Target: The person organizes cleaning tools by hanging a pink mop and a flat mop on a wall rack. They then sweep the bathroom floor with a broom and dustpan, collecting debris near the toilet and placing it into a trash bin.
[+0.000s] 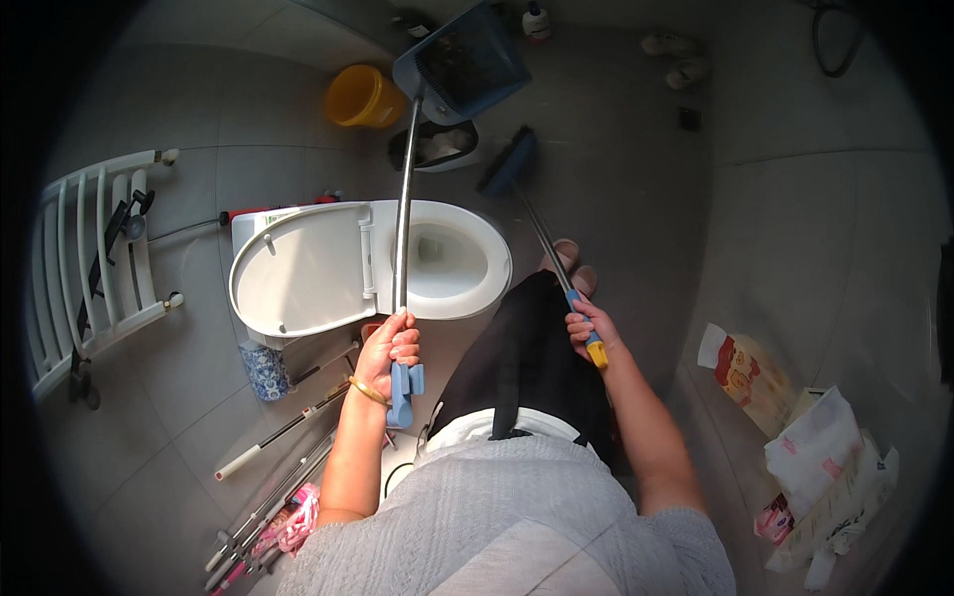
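My left hand [389, 348] is closed around the metal handle of a blue long-handled dustpan [466, 63]. The handle crosses in front of the toilet bowl, and the pan is over the floor at the top, with dark debris inside. In my right hand [592, 328] is the blue and yellow grip of a broom. Its blue broom head [510, 160] with dark bristles is at the floor, below and to the right of the dustpan. A white toilet [447, 261] with its lid raised stands on the left, in front of my left hand.
A yellow bucket [363, 97] and a bin [436, 146] stand beyond the toilet. Left are a white towel rack [112, 253], a blue-patterned container [264, 371] and several poles [279, 484]. Plastic packages [812, 451] are at the right. Slippers [674, 59] and a bottle [536, 22] lie ahead.
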### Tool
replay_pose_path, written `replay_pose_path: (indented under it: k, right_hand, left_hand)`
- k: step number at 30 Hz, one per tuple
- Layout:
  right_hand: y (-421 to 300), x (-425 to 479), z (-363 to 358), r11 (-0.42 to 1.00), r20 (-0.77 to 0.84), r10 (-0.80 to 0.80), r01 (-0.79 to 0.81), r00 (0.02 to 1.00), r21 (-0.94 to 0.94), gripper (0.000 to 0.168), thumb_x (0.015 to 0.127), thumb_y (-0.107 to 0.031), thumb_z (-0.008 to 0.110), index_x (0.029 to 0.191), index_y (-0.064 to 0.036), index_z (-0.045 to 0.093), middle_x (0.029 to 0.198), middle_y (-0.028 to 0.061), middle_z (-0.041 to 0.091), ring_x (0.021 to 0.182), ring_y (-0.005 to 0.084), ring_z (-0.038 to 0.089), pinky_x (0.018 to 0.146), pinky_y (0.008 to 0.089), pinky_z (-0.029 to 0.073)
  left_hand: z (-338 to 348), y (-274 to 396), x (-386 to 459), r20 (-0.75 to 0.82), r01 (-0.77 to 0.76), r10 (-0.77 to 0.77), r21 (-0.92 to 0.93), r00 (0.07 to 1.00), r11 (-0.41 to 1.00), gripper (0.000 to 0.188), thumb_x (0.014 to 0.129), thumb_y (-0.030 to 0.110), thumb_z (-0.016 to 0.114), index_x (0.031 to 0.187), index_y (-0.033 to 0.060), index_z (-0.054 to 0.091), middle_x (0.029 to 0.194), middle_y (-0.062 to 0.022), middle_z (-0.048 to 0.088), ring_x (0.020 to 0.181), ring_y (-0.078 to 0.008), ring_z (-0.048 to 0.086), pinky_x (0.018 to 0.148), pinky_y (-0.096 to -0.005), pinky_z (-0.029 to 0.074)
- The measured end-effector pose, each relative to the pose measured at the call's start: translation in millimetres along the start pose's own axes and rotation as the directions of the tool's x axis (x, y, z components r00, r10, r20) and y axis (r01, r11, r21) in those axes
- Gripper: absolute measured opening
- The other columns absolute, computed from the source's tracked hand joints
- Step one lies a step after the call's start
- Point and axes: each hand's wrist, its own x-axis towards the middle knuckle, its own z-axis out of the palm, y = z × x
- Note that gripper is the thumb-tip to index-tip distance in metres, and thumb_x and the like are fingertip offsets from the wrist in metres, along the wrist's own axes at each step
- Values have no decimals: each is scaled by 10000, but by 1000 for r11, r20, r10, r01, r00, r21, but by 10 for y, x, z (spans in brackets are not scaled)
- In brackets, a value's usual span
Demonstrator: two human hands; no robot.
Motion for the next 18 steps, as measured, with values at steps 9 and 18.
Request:
replay_pose_path:
  k: [9,18]
  right_hand:
    - [33,119,115,882,-370,-250,53,895,-468,665,908,-141,556,1452,-351,236,672,26,471,453,69,389,421,225,381]
    - [-38,-1331,62,776,-381,-348,35,857,-630,710,903,-97,540,1477,-316,185,635,26,458,447,78,387,407,229,370]
  left_hand:
    - [51,24,-5,-64,-20,21,19,998,1000,195,981,255,486,887,85,509,578,60,395,432,-26,346,410,-183,333]
    - [26,55,209,-30,18,-17,8,999,1000,191,974,259,497,888,89,497,580,62,398,436,-24,350,411,-176,344]
